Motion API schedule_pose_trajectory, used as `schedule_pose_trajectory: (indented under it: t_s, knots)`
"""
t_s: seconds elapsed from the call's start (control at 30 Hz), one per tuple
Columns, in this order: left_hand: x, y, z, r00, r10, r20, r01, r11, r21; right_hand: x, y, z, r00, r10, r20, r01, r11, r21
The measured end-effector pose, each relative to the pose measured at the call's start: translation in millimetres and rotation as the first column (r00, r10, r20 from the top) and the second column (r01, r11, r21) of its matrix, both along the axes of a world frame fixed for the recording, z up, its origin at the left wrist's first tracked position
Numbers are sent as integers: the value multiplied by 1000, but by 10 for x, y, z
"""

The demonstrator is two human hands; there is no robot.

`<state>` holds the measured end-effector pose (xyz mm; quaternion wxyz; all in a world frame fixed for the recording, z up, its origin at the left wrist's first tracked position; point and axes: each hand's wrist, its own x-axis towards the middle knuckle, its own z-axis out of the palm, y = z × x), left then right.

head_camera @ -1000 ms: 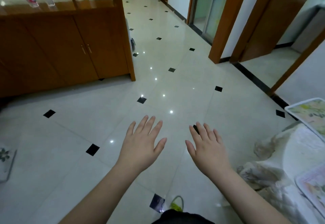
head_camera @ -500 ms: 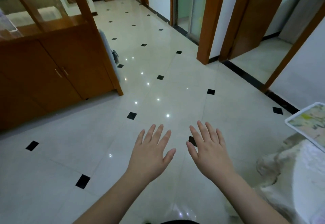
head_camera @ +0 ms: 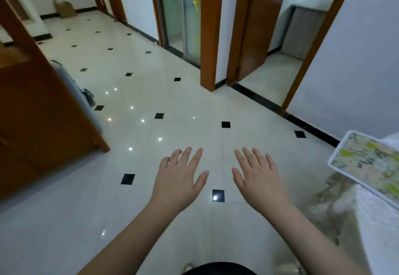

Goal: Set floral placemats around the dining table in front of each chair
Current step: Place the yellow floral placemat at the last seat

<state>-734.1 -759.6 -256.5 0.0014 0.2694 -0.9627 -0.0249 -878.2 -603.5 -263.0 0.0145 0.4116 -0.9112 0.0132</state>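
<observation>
Left hand (head_camera: pixel 180 179) and right hand (head_camera: pixel 258 179), grip wide and empty (fingers straight), above glossy tiled floor (head_camera: pixel 172 102); rectangular floral placemat (head_camera: pixel 369 162) nearby.

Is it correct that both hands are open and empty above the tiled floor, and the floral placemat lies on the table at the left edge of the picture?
Not quite. The head view shows the floral placemat at the right edge, on the cloth-covered table, not the left. The rest holds: the left hand and right hand are open and empty above the tiled floor.
</observation>
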Motion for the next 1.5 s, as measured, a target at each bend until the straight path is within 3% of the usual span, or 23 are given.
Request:
schedule_pose_trajectory:
  t_s: [0.23, 0.4, 0.7, 1.07, 1.5]
  knots:
    - [-800, -300, -62, 974, -225, -6, 225, 973, 50, -552, -94, -18, 981, -190, 22, 190, 982, 4]
    - [-1491, -220, -200, 930, -359, 76, 355, 933, 66, -1004, -9, -163, 956, -290, 40, 289, 957, 30]
    - [-2925, -75, -184, 890, -449, 81, 447, 893, 40, -2122, 257, -357, 915, -395, 83, 396, 918, 10]
    - [-4038, 158, -342, 814, -570, 110, 568, 822, 54, -3019, 550, -528, 857, -500, 126, 506, 863, -14]
    - [-5428, -248, -594, 694, -718, 46, 711, 694, 111, -4008, 162, -649, 767, -635, 97, 636, 771, 20]
